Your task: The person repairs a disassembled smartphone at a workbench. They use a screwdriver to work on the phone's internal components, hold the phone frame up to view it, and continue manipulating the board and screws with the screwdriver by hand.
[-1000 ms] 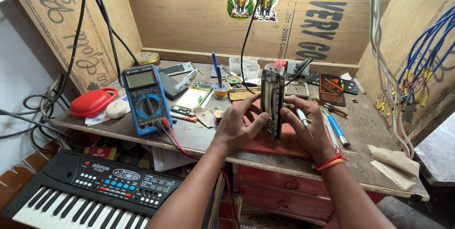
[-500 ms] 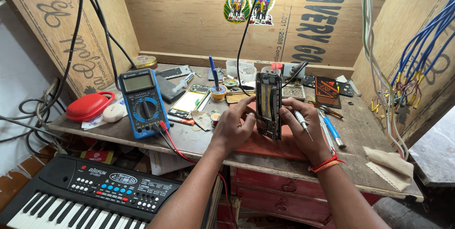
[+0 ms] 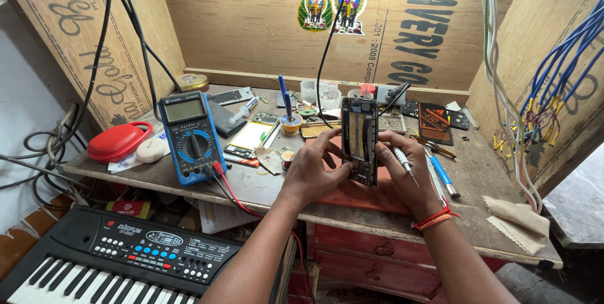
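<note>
An opened black phone body [image 3: 359, 139] stands upright above the wooden workbench [image 3: 157, 175], its inner side toward me. My left hand [image 3: 314, 168] grips its left edge, thumb and fingers pressing on the frame. My right hand [image 3: 406, 172] steadies the right edge while also holding a small silver screwdriver [image 3: 402, 164] that points down and to the right. A red pad [image 3: 365, 194] lies on the bench beneath both hands.
A blue multimeter [image 3: 190, 137] with red and black leads leans at the left, beside a red case [image 3: 118, 141]. Phone parts, a solder reel [image 3: 290, 123], small white tubs and tools litter the back. A black keyboard [image 3: 113, 257] sits below left. Blue wires [image 3: 553, 84] hang at the right.
The view has shifted slightly. Both hands keep holding the phone upright, and my left fingers have moved a little along its left edge.
</note>
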`<state>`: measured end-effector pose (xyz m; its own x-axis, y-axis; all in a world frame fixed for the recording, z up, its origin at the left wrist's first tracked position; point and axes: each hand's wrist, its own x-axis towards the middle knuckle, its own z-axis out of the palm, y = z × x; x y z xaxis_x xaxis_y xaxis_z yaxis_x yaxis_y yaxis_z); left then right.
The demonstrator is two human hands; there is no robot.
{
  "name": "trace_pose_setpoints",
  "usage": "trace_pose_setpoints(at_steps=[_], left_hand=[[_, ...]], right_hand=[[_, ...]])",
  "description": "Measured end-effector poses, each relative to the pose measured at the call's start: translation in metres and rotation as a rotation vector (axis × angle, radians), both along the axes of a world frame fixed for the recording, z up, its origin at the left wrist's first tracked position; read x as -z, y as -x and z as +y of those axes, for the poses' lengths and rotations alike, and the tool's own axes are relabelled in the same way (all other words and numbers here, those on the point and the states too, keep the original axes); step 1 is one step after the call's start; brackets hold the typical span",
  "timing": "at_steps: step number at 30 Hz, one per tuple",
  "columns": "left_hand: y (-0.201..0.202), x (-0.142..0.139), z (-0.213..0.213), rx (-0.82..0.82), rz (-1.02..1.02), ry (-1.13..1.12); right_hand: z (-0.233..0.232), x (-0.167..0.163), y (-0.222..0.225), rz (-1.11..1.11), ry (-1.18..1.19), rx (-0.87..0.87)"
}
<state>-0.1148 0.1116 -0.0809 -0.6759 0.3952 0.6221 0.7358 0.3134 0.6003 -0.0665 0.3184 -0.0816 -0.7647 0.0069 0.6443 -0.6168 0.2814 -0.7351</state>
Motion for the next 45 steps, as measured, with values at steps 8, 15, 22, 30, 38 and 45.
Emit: trace_pose_setpoints(at_steps=[8,15,22,30,38,45], left_hand=[[0.002,0.003,-0.004,0.013,0.046,-0.033],[0.001,0.003,-0.008,0.003,0.019,-0.017],[-0.001,0.000,-0.009,-0.047,-0.026,0.121],[0.000,-0.003,-0.009,-0.027,-0.042,0.128],[0.002,0.001,-0.008,0.012,-0.055,0.014],[0.000,0.000,-0.006,-0.023,-0.040,-0.022]], right_hand=[[-0.002,0.001,0.001,0.016,-0.005,-0.025],[-0.007,0.002,-0.001,0.010,0.000,-0.048],[-0.010,-0.003,-0.004,0.041,-0.111,0.043],[-0.012,-0.008,-0.002,-0.012,-0.050,-0.007],[-0.011,-0.006,-0.002,-0.012,-0.010,-0.036],[-0.011,-0.007,-0.001,0.062,-0.097,-0.007]])
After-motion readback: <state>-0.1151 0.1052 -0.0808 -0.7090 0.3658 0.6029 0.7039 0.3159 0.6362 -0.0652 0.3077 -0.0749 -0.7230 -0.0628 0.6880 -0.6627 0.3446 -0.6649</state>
